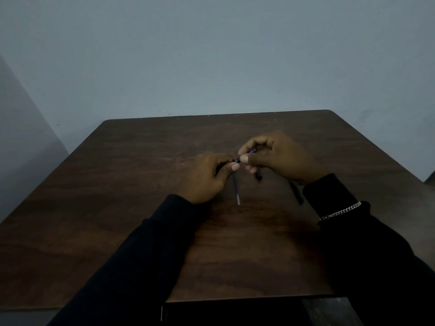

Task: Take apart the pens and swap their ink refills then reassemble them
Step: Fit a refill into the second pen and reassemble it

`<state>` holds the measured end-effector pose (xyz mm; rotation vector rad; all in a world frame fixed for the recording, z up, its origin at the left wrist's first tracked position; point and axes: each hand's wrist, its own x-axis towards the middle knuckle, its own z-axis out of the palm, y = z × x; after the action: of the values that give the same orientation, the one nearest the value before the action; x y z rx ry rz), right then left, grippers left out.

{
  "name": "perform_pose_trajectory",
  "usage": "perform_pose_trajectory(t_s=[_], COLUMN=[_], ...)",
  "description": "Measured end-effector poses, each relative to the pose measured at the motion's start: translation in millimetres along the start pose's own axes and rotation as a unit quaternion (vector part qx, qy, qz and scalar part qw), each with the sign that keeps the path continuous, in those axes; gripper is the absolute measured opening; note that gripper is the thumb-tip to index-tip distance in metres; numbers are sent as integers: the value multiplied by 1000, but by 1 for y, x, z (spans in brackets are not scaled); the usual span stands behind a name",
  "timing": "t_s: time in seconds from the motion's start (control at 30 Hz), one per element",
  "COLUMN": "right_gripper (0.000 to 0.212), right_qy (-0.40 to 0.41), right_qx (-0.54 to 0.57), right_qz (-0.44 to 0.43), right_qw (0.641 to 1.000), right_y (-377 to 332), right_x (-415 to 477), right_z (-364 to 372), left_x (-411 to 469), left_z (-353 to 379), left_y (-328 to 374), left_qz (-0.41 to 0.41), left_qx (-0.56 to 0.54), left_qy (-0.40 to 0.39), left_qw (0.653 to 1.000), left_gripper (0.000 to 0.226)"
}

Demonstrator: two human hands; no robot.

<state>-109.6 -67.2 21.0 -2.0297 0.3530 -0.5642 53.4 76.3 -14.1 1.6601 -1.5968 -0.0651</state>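
**2 hands on 1 pen, loose parts below**

Both hands are up over the middle of the table, meeting fingertip to fingertip. My read: the left hand (207, 178) has its fingers curled round the dark barrel of a pen (237, 160), thumb on top. The right hand (281, 157) pinches the other end of the same pen between thumb and forefinger, where a bit of blue and a silver glint show. Its other fingers are loosely curled. The pen runs tilted, higher at the right.

1 blue refill (236, 188) lies on the table just under the hands, pointing toward me, pale end nearest me. 1 short black piece (258, 176) sits just below the right hand's fingers. I can't tell whether it touches them or rests on the wood. 1 more dark stick-shaped piece (297, 192) lies beside the right sleeve, partly hidden by it.

Print or branding on the pen parts: too dim and small to read.

Surface: the table (122, 184) is dark brown wood grain, squarish, far corners clipped. The wall (211, 55) behind it is plain pale blue-grey with a few small specks. A room corner shows at far left. Light is low. Both sleeves (146, 255) are dark, and a silver chain bracelet (341, 211) sits over the right cuff.
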Motion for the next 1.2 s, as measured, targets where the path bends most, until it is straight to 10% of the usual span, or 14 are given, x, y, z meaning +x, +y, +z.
perform_pose_trajectory(t_s=[1.2], right_gripper=[11], right_qy=[6], right_qx=[58], right_qz=[4], right_qw=[998], right_y=[-3], right_x=[-1], right_z=[-1], left_x=[1], left_z=[2], left_y=[-1], left_qz=[-8], left_qx=[-4], left_qy=[3], left_qw=[1000], left_gripper=[31])
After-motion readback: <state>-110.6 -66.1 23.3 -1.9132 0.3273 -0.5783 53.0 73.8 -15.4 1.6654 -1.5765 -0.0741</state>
